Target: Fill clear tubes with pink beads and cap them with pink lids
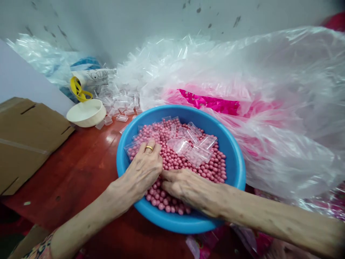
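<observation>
A blue plastic basin stands on the red-brown table and holds many small pink candy balls. Several small clear plastic bags lie on top of the balls. My left hand, with a gold ring on one finger, rests in the balls at the basin's left side, fingers curled down and tips hidden. My right hand lies in the balls at the near side, fingers pointing left and meeting the left hand's fingers. What the fingers hold is hidden.
A large clear plastic sack with pink contents fills the right and back. A pile of small clear bags, a cream lid and a yellow-handled container sit behind. A cardboard box lies at the left.
</observation>
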`<action>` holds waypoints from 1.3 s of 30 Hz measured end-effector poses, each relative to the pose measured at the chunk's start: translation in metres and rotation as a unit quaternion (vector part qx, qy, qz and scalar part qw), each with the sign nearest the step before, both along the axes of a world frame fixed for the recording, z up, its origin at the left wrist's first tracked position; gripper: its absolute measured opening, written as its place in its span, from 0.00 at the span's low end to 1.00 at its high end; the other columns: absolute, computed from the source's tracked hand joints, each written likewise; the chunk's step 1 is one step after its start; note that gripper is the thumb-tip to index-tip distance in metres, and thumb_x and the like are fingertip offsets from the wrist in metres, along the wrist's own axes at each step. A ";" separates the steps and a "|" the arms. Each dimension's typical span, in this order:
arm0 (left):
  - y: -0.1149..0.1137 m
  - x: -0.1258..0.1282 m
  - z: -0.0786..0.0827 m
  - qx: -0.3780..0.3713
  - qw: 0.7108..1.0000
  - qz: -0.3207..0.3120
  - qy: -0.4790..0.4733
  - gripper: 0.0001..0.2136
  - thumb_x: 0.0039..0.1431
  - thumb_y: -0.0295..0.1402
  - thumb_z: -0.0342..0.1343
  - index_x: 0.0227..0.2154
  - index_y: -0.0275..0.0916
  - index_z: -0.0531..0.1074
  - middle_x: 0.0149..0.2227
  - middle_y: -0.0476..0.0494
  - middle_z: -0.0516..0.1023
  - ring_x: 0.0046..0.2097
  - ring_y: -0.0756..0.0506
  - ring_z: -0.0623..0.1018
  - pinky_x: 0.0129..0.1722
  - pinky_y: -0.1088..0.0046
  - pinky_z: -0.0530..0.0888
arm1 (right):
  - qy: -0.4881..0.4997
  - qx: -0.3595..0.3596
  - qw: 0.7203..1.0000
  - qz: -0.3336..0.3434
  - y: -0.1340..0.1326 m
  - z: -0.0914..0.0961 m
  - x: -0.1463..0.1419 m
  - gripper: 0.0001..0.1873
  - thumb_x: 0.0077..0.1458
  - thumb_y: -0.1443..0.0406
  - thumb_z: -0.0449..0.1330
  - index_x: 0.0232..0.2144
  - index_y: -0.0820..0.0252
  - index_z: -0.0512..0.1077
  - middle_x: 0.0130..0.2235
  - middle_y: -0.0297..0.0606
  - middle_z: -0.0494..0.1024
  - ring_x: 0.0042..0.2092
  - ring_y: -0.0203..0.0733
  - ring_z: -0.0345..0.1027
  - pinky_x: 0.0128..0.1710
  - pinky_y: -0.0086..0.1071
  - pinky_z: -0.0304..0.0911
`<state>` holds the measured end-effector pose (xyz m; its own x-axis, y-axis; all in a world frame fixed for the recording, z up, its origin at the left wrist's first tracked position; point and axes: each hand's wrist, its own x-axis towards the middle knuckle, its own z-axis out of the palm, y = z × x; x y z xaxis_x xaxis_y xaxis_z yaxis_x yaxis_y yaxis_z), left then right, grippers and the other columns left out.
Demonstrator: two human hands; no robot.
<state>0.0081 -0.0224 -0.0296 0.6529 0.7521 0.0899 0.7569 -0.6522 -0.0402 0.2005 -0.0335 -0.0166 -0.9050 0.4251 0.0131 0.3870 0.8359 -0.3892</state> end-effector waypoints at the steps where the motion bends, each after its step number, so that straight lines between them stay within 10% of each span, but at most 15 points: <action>1: 0.001 0.001 0.000 0.002 1.000 -0.001 0.002 0.10 0.56 0.20 0.46 0.35 0.37 0.71 0.46 0.35 0.73 0.56 0.34 0.67 0.54 0.47 0.64 | 0.008 -0.023 1.000 -0.014 0.003 -0.001 0.002 0.05 0.53 0.72 0.56 0.26 0.61 0.71 0.34 0.34 0.74 0.31 0.32 0.64 0.31 0.26 0.61; 8: 0.006 0.010 0.008 0.011 1.000 0.008 0.020 0.07 0.58 0.25 0.50 0.27 0.33 0.72 0.39 0.34 0.72 0.51 0.34 0.69 0.50 0.50 0.68 | 0.157 -0.296 0.932 -0.135 0.021 -0.002 0.015 0.05 0.52 0.66 0.62 0.29 0.64 0.75 0.27 0.31 0.73 0.30 0.33 0.66 0.32 0.27 0.59; 15: 0.004 0.014 0.020 0.006 1.000 0.024 0.002 0.08 0.60 0.25 0.49 0.28 0.31 0.72 0.36 0.34 0.71 0.48 0.35 0.68 0.44 0.54 0.72 | 0.250 -0.515 0.789 -0.225 0.029 0.001 0.018 0.13 0.43 0.59 0.68 0.28 0.64 0.74 0.27 0.31 0.74 0.30 0.34 0.66 0.34 0.30 0.63; 27: 0.002 0.012 0.022 0.052 0.996 0.023 -0.066 0.08 0.59 0.24 0.50 0.27 0.31 0.72 0.36 0.35 0.71 0.53 0.36 0.66 0.51 0.53 0.70 | 0.199 -0.321 0.901 -0.213 0.047 0.003 0.020 0.12 0.48 0.59 0.64 0.32 0.63 0.76 0.24 0.29 0.69 0.26 0.32 0.59 0.25 0.26 0.55; 32: 0.002 0.010 0.021 0.086 0.984 0.074 -0.138 0.08 0.60 0.26 0.50 0.30 0.29 0.73 0.35 0.35 0.72 0.51 0.35 0.68 0.51 0.53 0.70 | 0.212 -0.104 0.940 -0.247 0.066 0.004 0.001 0.06 0.51 0.66 0.62 0.29 0.66 0.75 0.25 0.31 0.72 0.27 0.33 0.61 0.29 0.27 0.55; 39: 0.000 0.013 0.020 0.108 0.985 0.074 -0.109 0.09 0.57 0.26 0.54 0.37 0.24 0.72 0.42 0.28 0.72 0.55 0.31 0.66 0.53 0.50 0.68 | 0.123 -0.016 0.982 -0.144 0.075 0.000 -0.016 0.06 0.55 0.70 0.58 0.36 0.62 0.74 0.33 0.38 0.76 0.36 0.39 0.66 0.38 0.31 0.58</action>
